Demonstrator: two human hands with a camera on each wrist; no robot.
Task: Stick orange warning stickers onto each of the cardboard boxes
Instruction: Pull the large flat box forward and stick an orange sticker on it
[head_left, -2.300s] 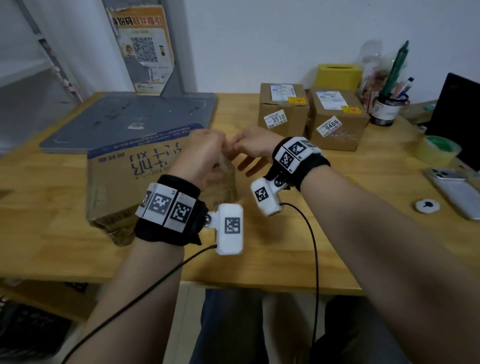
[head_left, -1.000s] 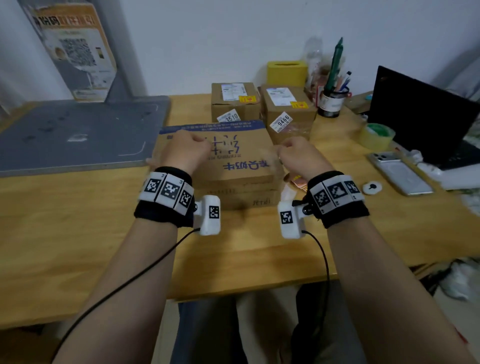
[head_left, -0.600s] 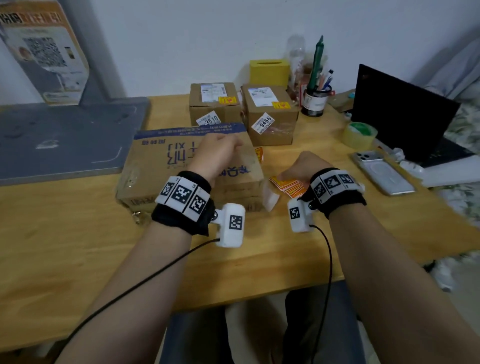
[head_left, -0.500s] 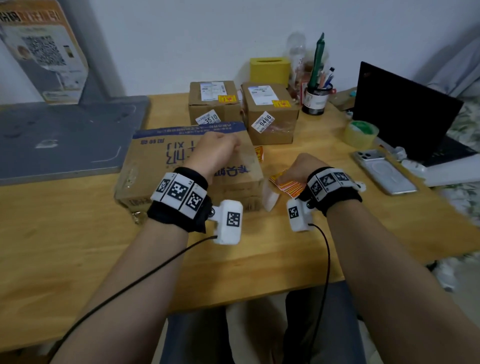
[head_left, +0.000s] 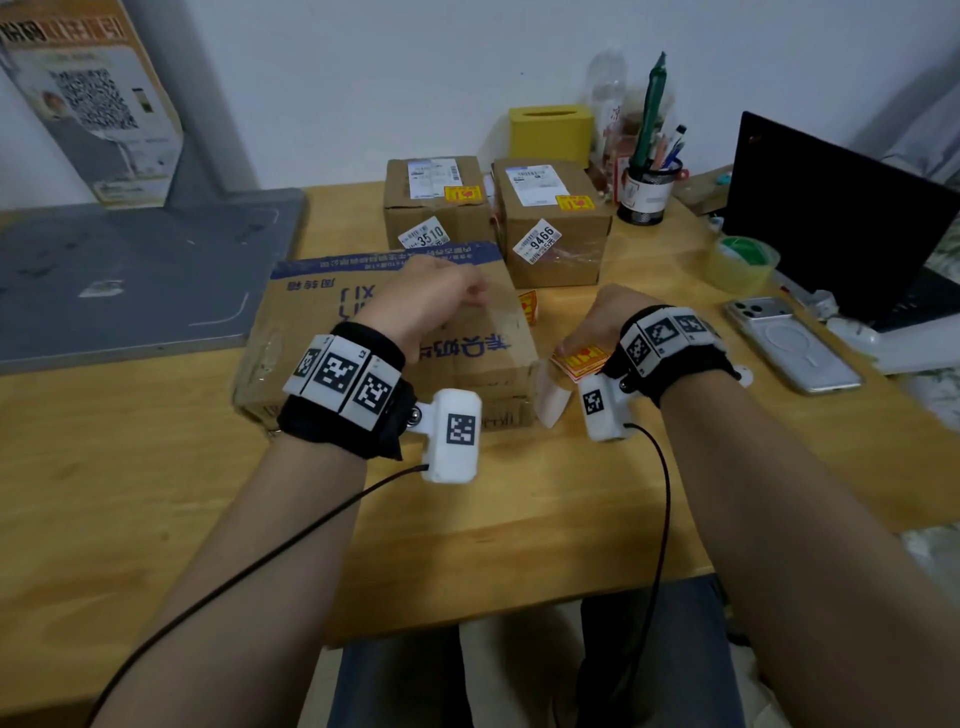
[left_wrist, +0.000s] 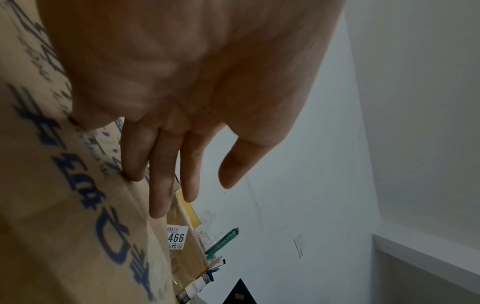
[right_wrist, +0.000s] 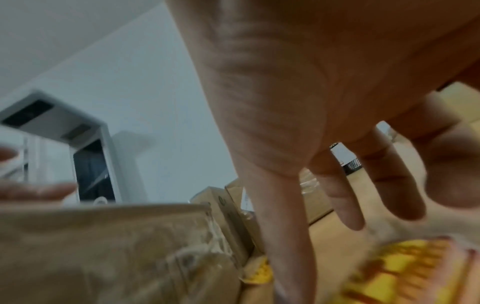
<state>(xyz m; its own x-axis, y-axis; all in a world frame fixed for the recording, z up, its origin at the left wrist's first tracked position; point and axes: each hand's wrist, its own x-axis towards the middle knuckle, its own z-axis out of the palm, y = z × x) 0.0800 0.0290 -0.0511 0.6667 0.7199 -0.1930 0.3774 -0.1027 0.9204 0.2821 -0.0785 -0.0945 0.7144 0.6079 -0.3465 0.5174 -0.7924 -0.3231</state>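
Observation:
A large cardboard box (head_left: 384, 332) with blue print lies mid-table; an orange sticker (head_left: 529, 306) shows on its right side. My left hand (head_left: 431, 296) rests on its top, fingers straight (left_wrist: 158, 174) on the cardboard (left_wrist: 64, 226). To the right of the box, my right hand (head_left: 608, 317) hovers over a stack of orange warning stickers (head_left: 582, 358) with a white backing strip. In the right wrist view its fingers (right_wrist: 337, 185) are spread and straight above the blurred stickers (right_wrist: 402, 271). Two small boxes (head_left: 434, 208) (head_left: 553, 228) at the back each carry an orange sticker.
A grey board (head_left: 130, 270) covers the table's left. On the right are a phone (head_left: 789, 343), a tape roll (head_left: 743, 262) and a black laptop (head_left: 841, 218). A pen cup (head_left: 647, 192) and a yellow tissue box (head_left: 550, 132) stand by the wall.
The large box came from the left to mid-table. My right hand left its edge and dropped over the sticker stack. Little has moved in the last half second.

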